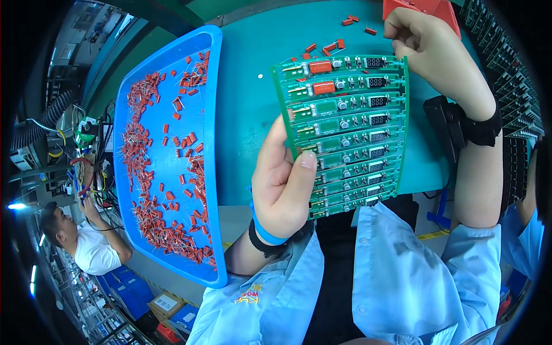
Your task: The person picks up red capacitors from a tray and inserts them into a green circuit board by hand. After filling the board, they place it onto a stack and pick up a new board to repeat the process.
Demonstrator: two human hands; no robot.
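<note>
My left hand grips a panel of green circuit boards by its left edge, thumb on the front face. The panel is tilted up over the green mat. Its several strips each carry a small digit display and a round silver part. Only the top two strips bear a red box-shaped capacitor; white outlines show at that spot on the lower strips. Beyond the panel's upper right corner is my right hand, its fingers curled in a pinch near a red bin. What the fingertips hold, if anything, cannot be made out.
A blue tray with many loose red capacitors stands left. More capacitors lie on the green mat behind the panel. Racked circuit boards line the right side. A person in white works at far left.
</note>
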